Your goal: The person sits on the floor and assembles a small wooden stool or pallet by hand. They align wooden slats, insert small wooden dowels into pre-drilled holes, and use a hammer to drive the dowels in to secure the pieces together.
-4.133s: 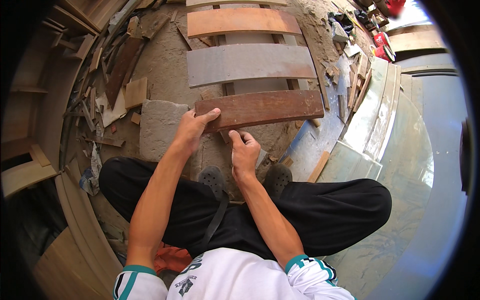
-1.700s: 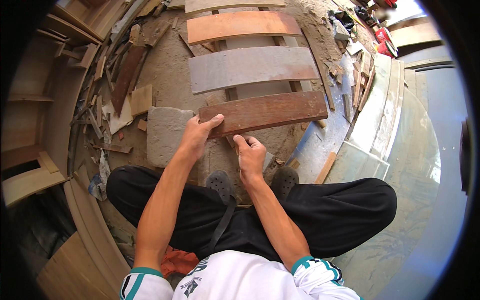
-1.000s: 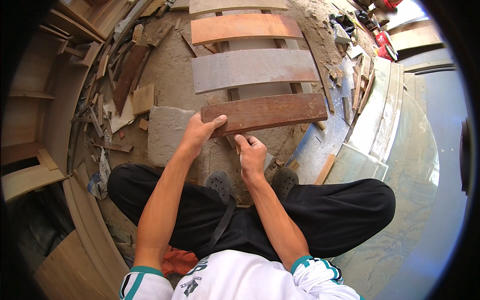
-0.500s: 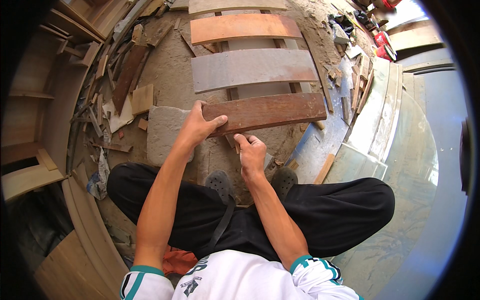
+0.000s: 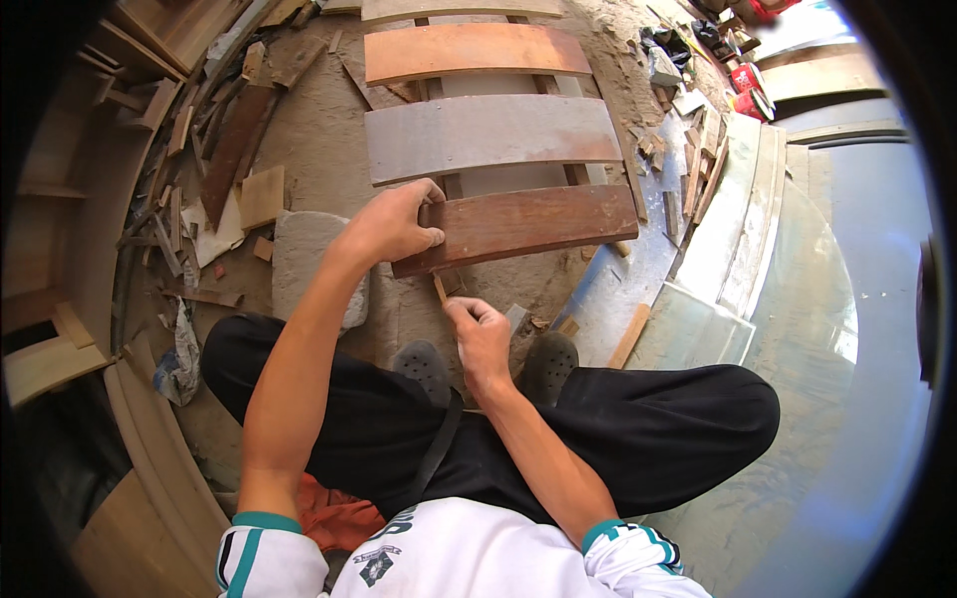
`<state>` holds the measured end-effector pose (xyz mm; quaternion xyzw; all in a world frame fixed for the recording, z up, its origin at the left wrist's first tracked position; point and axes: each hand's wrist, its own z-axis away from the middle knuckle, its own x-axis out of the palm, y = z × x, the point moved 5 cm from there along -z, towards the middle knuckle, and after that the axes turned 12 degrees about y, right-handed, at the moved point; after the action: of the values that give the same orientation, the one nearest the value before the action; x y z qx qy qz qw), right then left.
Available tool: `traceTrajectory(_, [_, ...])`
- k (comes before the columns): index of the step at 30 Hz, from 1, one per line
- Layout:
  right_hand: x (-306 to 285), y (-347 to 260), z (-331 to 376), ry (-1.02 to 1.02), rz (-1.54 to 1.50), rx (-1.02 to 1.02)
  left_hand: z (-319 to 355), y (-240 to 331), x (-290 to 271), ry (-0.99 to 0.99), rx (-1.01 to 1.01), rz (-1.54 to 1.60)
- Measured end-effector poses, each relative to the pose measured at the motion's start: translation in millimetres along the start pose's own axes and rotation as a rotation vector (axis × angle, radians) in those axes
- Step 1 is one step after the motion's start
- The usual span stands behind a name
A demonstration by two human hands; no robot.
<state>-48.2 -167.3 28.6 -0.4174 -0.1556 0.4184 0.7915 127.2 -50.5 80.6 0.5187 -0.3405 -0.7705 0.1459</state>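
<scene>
A dark reddish-brown wooden board (image 5: 538,221) lies across in front of me, nearest in a row of spaced boards. My left hand (image 5: 399,221) is closed on its left end, with the thumb on the upper face and fingers over the far edge. Just below that end, my right hand (image 5: 480,337) pinches a thin light-brown strip, apparently wood (image 5: 440,288). The strip's top points up at the board's near edge; whether it touches is unclear. Beyond the dark board are a greyish board (image 5: 488,138) and an orange-brown board (image 5: 477,52), with rails (image 5: 576,174) showing beneath.
A pale stone block (image 5: 317,264) sits left of the board. Wood scraps (image 5: 261,196) litter the dirt floor on the left, beside a wooden cabinet (image 5: 60,189). Glass sheets (image 5: 797,289) lie at the right. Red cans (image 5: 750,90) stand far right. My shoes (image 5: 548,367) are close below.
My right hand has drawn down, away from the board, showing more of the strip. My left hand has shifted its grip on the board's end, its wrist now higher. The view has moved slightly.
</scene>
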Motion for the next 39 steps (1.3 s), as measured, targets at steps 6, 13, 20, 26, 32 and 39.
traceTrajectory(6, [-7, -26, 3, 0.025, -0.084, 0.007, -10, 6, -2, -0.078, -0.002, -0.104])
traceTrajectory(13, [6, -30, -7, 0.019, -0.134, 0.066, -11, 10, -3, -0.126, -0.016, -0.113])
traceTrajectory(20, [8, -27, -15, 0.039, -0.142, 0.03, -10, 7, -1, -0.106, 0.004, -0.108])
traceTrajectory(26, [8, -31, -14, 0.048, -0.074, 0.002, -10, 6, 0, -0.091, 0.004, -0.126])
traceTrajectory(32, [7, -34, -13, 0.058, -0.032, -0.036, -5, 10, -3, -0.065, -0.016, -0.08])
traceTrajectory(39, [11, -40, -12, 0.061, -0.029, 0.0, -6, 8, 0, -0.06, -0.01, -0.019])
